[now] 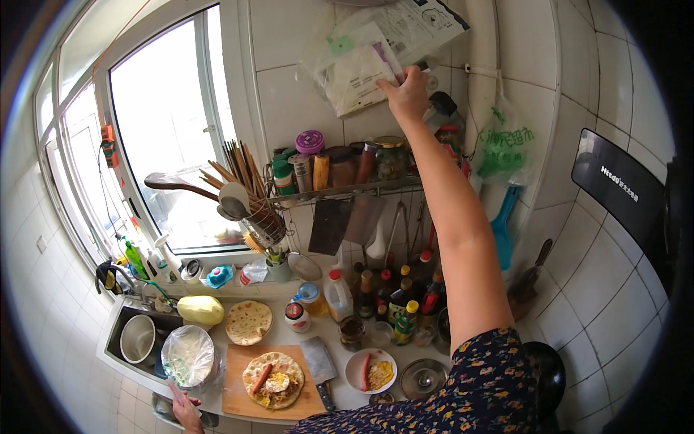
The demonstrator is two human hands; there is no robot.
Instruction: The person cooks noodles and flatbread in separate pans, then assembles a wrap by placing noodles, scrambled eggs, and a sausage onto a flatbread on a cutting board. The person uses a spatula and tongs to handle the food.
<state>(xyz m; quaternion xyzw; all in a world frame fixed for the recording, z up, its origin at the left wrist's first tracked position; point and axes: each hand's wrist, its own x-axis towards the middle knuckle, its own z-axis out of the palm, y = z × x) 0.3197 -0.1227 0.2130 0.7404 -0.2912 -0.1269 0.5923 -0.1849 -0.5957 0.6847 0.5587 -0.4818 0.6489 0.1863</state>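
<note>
High on the tiled wall, my right hand is closed on the edge of a white, printed plastic packet. Clear plastic bags hang around and behind that packet. Low at the left, by the counter's front edge, my left hand has its visible fingers apart, below a bowl covered with plastic film. On a wooden cutting board lies a round flatbread topped with a fried egg and a sausage. A cleaver rests beside the board.
A plate holds another sausage and egg. A second flatbread lies behind the board. Sauce bottles crowd the counter's back. Above them hangs a spice rack with a utensil basket. The sink is at left.
</note>
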